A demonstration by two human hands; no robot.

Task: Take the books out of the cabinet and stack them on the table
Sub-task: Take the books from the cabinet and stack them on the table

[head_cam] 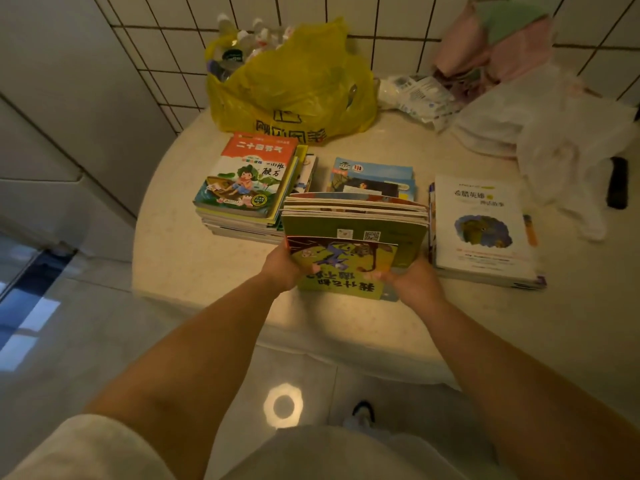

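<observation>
I hold a bundle of thin picture books (353,233) upright over the round table (194,258), its front cover green with a purple figure. My left hand (282,268) grips the bundle's left edge and my right hand (410,280) grips its right edge. A stack topped by an orange-and-white cover with a child in a boat (247,174) lies to the left. A blue-covered stack (374,174) lies behind the bundle. A stack topped by a white book (481,226) lies to the right. The cabinet is not in view.
A yellow plastic bag (294,84) sits at the back of the table against the tiled wall. White plastic bags (568,150), a packet (419,95) and pink cloth (498,39) crowd the back right. A black remote (617,181) lies far right. My shoe (362,412) shows on the floor.
</observation>
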